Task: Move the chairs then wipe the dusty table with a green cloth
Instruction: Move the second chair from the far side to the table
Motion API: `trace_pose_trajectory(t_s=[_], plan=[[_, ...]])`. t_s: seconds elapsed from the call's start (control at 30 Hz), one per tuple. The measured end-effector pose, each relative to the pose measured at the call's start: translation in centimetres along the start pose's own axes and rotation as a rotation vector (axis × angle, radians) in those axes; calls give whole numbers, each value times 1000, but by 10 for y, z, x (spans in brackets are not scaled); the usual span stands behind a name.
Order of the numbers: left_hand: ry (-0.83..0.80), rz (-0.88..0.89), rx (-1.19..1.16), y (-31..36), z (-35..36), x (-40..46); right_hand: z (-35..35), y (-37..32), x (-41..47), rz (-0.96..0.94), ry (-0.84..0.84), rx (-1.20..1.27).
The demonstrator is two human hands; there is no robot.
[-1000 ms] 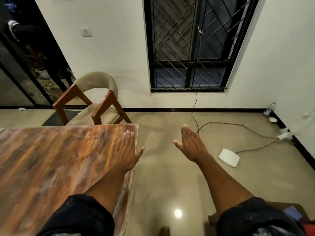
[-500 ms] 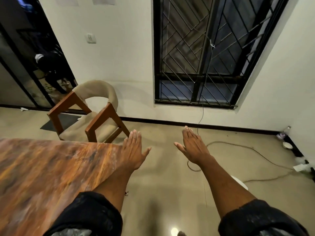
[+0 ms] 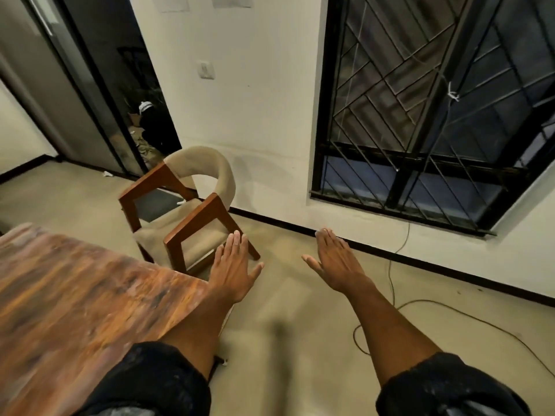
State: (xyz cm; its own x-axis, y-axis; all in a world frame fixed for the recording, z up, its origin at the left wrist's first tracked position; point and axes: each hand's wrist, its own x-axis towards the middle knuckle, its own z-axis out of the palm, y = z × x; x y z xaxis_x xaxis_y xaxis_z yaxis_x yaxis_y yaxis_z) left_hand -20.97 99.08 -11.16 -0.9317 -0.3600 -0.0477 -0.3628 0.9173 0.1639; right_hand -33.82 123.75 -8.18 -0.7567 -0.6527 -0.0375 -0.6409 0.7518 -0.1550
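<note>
Dusty table (image 3: 75, 295) left, chair (image 3: 186, 211) beyond — both hands flat, empty.

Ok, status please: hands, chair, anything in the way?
Both hands open, left hand and right hand hold nothing. Chair untouched, beside table. Cable on floor ahead.

I'm seeing a chair (image 3: 183, 217) with a wooden frame and beige padded seat and curved back standing upright on the floor just beyond the corner of the streaky brown table (image 3: 90, 298).
</note>
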Motion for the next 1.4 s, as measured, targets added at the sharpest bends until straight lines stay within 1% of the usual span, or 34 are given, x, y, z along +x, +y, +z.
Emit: trace_pose_trajectory(t_s=[0.07,0.3,0.53,0.63,0.77,0.83,0.9,1.03,1.2,1.4], plan=[[4,-46,-10,-9,2,15,1,3,22,-41,4,-5],[15,-124,-7,-16,0,78,7,29,104,-83,-34,14],[26,-215,-72,-35,9,170,3,42,214,-132,-60,-19],[10,-217,-77,-37,7,206,-5,43,253,-150,-81,-23],[33,-221,-95,-46,3,260,-13,48,301,-136,-71,-18],[7,-213,-110,-47,5,280,-14,54,317,-132,-100,-30],[20,-208,-110,-50,7,292,-12,58,333,-140,-106,-57],[37,-260,-144,-74,6,311,-19,45,376,-164,-152,-78],[76,-338,-140,-109,1,329,-24,15,435,-292,-141,-127],[107,-430,-171,-136,1,359,-18,-3,505,-406,-152,-159]])
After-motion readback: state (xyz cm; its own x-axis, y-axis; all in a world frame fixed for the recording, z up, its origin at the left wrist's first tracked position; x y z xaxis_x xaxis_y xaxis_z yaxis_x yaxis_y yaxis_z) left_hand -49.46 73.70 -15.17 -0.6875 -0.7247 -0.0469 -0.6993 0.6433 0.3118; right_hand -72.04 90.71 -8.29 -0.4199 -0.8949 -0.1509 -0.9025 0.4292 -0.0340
